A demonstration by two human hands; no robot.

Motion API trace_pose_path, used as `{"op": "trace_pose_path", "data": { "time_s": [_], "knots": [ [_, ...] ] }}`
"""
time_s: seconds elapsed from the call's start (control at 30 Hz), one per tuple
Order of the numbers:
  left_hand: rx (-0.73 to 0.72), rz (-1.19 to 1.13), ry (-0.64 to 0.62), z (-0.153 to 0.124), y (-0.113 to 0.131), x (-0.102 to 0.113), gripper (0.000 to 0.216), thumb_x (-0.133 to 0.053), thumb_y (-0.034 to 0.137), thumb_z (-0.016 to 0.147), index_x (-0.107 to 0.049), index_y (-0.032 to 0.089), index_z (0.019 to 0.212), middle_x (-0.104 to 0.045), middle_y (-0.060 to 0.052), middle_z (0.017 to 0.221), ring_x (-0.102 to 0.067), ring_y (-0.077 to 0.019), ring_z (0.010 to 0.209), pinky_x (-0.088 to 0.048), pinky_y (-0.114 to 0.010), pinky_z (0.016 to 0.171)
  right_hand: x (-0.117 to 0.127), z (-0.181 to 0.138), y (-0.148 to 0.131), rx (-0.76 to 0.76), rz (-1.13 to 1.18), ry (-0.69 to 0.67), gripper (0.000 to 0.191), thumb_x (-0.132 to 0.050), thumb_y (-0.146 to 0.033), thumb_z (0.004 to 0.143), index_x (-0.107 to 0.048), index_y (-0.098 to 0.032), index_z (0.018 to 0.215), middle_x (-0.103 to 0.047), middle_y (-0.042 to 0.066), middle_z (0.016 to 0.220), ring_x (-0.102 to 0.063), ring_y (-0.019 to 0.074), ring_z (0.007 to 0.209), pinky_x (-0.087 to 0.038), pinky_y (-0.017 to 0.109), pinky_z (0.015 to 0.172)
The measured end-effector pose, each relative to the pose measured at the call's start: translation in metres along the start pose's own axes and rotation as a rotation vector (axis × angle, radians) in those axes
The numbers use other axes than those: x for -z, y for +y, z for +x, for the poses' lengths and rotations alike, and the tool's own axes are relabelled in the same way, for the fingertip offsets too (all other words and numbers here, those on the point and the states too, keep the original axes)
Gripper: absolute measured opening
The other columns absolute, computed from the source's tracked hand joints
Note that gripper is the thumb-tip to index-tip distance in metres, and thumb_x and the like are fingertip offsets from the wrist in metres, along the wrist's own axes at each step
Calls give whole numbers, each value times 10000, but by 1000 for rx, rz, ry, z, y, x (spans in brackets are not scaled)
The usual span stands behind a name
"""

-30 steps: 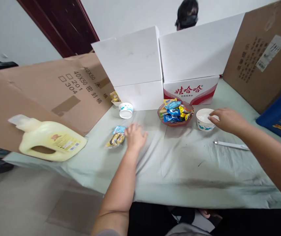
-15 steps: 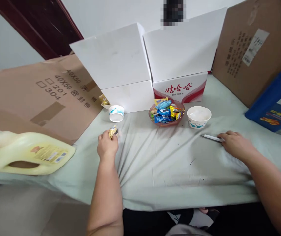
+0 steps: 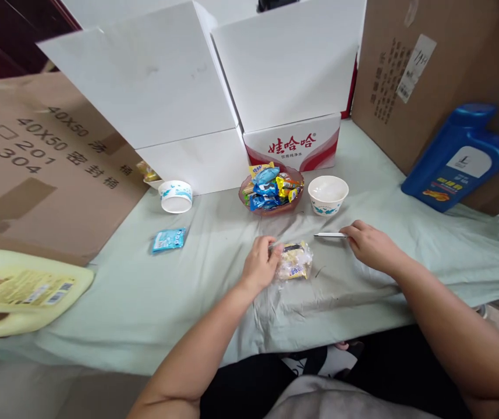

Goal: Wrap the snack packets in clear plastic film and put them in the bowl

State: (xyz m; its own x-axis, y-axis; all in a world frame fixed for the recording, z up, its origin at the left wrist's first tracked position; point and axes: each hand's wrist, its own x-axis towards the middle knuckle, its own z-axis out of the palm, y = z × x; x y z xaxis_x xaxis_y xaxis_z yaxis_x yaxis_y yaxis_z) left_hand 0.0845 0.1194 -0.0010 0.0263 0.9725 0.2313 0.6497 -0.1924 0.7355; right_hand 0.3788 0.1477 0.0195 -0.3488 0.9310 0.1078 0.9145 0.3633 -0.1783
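Note:
My left hand (image 3: 261,263) is closed on the edge of a clear snack packet (image 3: 295,262) that lies on the pale green cloth near the table's middle. My right hand (image 3: 369,244) rests curled on the cloth just right of it, its fingertips on the end of a white pen-like tool (image 3: 330,235). Behind them stand a reddish bowl of wrapped sweets (image 3: 271,191) and an empty white paper bowl (image 3: 328,194). A small blue packet (image 3: 169,240) lies alone to the left.
Another paper cup (image 3: 175,196) sits at the back left by a white carton (image 3: 188,110). A red-and-white carton (image 3: 293,145), brown cardboard sheets (image 3: 35,169), a yellow jug (image 3: 17,291) and a blue bottle (image 3: 456,157) ring the cloth.
My left hand carried the snack packet from the left side to the middle of the cloth. The blue packet stayed behind. My right hand stays at the pen. The view tilted down.

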Motion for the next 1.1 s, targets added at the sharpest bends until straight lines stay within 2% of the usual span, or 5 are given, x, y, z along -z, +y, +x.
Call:
{"op": "trace_pose_path", "data": {
  "time_s": [0.33,0.57,0.73,0.83,1.1],
  "knots": [
    [-314,-170,-245,2,-5,44,581,-620,648,795,-618,214,1180,-617,-106,1150,-567,-252,1073,-481,-353,878,-1,-8,-47,502,220,143,390,-371,-116,943,-595,-186,1254,-616,106,996,-610,203,855,-514,329,738],
    [-238,-148,-343,10,-18,67,136,-624,307,803,-656,179,769,-657,-63,871,-614,-196,888,-478,-330,845,9,0,31,129,66,18,382,-413,-90,873,-702,-207,1094,-665,99,1005,-635,224,910,-495,360,819],
    [163,12,173,20,-40,92,105,-577,279,708,-562,192,765,-618,-16,771,-593,-170,737,-481,-299,724,3,-1,18,-20,59,154,287,-450,-226,921,-696,-160,1053,-680,148,1089,-600,312,1038,-472,468,884],
    [49,165,525,14,-31,91,93,-557,257,753,-564,202,828,-617,-23,839,-586,-167,769,-481,-300,750,1,-5,-22,191,335,252,335,-521,-438,931,-661,-176,1085,-692,131,1045,-611,278,1004,-487,430,876],
    [-449,349,-250,-3,3,47,156,-590,322,864,-693,230,937,-698,-50,862,-608,-226,890,-439,-388,869,-9,-4,-55,344,362,287,129,-548,-236,922,-646,-195,849,-687,92,914,-588,245,898,-472,409,828]
  ]
}}
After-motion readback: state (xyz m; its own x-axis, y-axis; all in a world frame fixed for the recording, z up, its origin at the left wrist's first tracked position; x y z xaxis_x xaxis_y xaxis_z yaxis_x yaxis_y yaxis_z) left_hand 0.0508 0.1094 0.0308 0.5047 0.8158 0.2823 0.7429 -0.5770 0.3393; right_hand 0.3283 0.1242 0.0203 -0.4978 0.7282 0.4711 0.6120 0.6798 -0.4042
